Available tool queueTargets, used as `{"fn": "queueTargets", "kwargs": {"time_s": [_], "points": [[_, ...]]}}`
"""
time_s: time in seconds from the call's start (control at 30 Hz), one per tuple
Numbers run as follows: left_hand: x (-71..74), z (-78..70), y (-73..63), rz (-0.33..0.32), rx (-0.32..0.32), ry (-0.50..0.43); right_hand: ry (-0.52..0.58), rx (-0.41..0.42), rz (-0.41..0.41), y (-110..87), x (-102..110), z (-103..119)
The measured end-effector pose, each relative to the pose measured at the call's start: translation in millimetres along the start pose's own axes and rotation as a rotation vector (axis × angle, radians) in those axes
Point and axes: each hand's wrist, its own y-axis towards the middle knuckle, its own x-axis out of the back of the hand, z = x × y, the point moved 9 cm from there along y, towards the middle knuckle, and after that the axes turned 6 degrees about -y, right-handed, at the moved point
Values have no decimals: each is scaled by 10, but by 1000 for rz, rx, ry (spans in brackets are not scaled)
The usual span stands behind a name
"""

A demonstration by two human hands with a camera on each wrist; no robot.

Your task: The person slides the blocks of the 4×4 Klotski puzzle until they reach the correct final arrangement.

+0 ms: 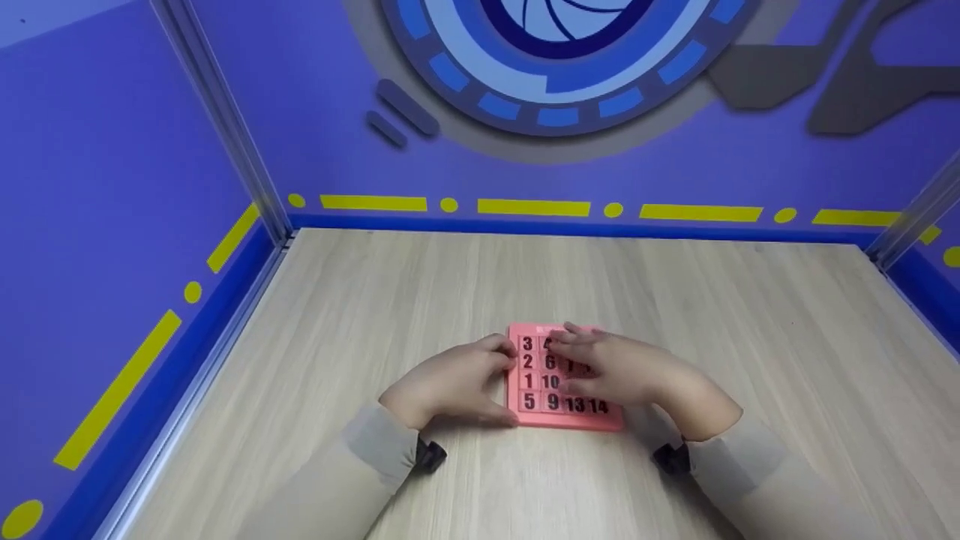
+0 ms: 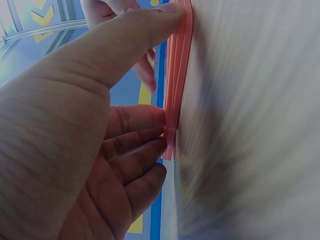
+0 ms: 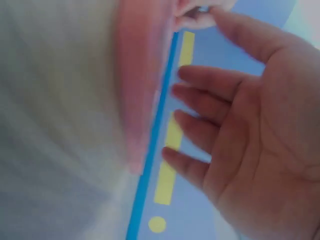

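A pink number sliding puzzle [image 1: 570,421] lies flat on the table, its tiles marked with black numerals. My left hand [image 1: 461,381] is at its left side in the head view. The thumb touches the near-left corner and the fingertips meet the left edge, as the left wrist view also shows. Over the upper right tiles spreads my right hand [image 1: 622,367], covering several numerals. In the right wrist view, its fingers [image 3: 210,82] are extended and apart, above the face of the puzzle.
The wood-grain table [image 1: 360,300] is bounded by a blue back wall [image 1: 315,150] with yellow markings and a left side panel [image 1: 97,187]. A metal post [image 1: 225,112] stands at the back left corner. Each wrist wears a black strap.
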Motion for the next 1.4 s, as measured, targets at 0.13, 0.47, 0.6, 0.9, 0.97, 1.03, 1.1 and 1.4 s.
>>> {"fn": "queueTargets", "kwargs": {"time_s": [0.13, 0.47, 0.6, 0.9, 0.97, 1.03, 1.1, 1.4], "points": [[11, -6, -13, 3, -4, 4, 42, 40, 57, 61, -117, 27], [-12, -17, 7, 8, -24, 12, 56, 28, 70, 45, -150, -9], [-3, -25, 15, 4, -21, 2, 41, 17, 48, 34, -97, -15], [6, -13, -11, 9, -8, -10, 29, -33, 30, -1, -39, -24], [12, -10, -13, 8, -8, -7, 20, -50, 24, -12, -16, -31], [16, -7, -10, 7, -10, 1, 8, -74, 19, -28, 6, -45], [14, -6, -7, 8, -12, 1, 2, -98, 14, -44, 23, -57], [-8, 28, -20, -7, -28, 0, -65, -90, -4, -40, 88, -6]]}}
